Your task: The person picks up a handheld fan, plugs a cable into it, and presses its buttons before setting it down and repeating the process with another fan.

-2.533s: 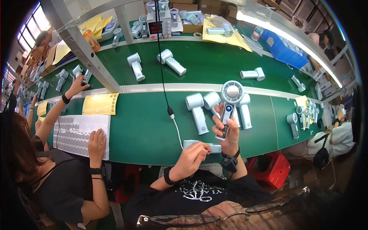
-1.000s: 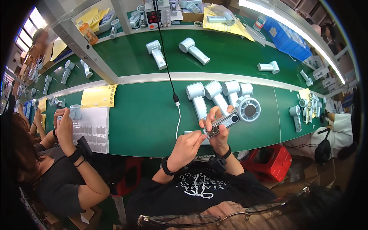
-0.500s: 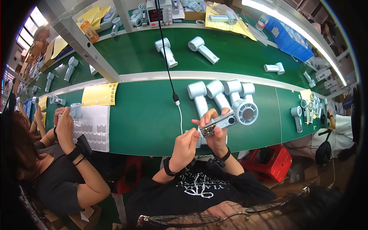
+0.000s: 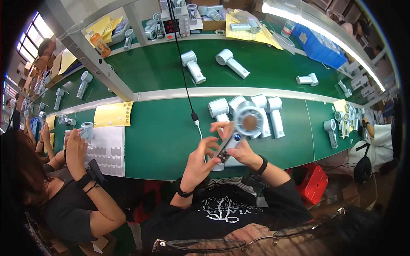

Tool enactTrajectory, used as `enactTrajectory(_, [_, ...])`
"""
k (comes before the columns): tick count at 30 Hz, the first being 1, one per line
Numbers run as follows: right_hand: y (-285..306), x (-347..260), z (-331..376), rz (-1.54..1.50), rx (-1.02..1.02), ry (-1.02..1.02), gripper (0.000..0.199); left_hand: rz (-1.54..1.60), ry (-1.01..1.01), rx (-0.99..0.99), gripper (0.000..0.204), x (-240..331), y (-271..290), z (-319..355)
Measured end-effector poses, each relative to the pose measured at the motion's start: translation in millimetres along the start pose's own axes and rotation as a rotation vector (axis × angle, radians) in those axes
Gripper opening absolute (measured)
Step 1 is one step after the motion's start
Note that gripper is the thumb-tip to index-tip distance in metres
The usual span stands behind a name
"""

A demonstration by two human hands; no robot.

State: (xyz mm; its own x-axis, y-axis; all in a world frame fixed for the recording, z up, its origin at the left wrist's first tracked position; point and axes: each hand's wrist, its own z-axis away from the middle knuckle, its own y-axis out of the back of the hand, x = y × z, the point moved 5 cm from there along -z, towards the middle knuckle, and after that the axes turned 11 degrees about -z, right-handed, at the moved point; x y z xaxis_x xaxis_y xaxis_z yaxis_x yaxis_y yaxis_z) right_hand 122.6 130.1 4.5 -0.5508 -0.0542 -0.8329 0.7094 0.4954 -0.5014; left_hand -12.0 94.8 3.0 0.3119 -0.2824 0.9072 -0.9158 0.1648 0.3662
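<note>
A pale blue handheld fan (image 4: 230, 144) is held tilted over the near edge of the bench, its round head up and to the right. My right hand (image 4: 244, 152) is closed around its handle, thumb across the front. At the handle's lower end, where dark inner parts show, my left hand (image 4: 197, 164) holds on with thumb and fingers, the fingers loosely bent. A small blue light glows on the handle. A white cable (image 4: 200, 130) hangs down behind my left hand; its lower end is hidden. Several more handheld fans (image 4: 276, 117) lie just beyond my hands.
A co-worker (image 4: 70, 187) sits at the left with hands raised, near a white sheet (image 4: 115, 162) and yellow paper (image 4: 113, 114). A metal rail (image 4: 171, 94) crosses the bench. Beyond it stand a blue bin (image 4: 318, 45) and fans. A red stool (image 4: 314, 183) is below right.
The held fan has swung more upright, its head moving left. A blue light now shows on its handle. My left hand's tight pinch has loosened, and the view has shifted slightly.
</note>
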Motion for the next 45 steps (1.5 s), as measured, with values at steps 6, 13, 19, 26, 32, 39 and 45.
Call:
enactTrajectory(6, [5,-44,-68,1.157,-0.681,0.244,0.065,0.415,0.264,-0.006,0.049,-34,20,7])
enactTrajectory(13, [228,-74,-198,1.956,0.339,-0.441,0.06,0.325,0.245,0.16,0.039,-44,47,14])
enactTrajectory(19, [296,-38,-227,1.654,0.301,-0.554,0.066,0.333,0.252,0.226,0.034,-51,57,18])
enactTrajectory(26, [188,-6,-246,1.579,0.359,-0.167,0.075,0.164,0.309,0.363,0.036,-46,60,17])
enactTrajectory(32, [182,-8,-237,1.575,0.477,-0.226,0.076,0.129,0.313,0.379,0.042,-39,56,23])
enactTrajectory(39, [180,-7,-223,1.637,0.482,-0.214,0.068,0.142,0.257,0.396,0.039,-29,49,34])
enactTrajectory(45, [185,-69,-184,1.648,0.526,-0.249,0.062,0.216,0.255,0.323,0.041,-21,45,36])
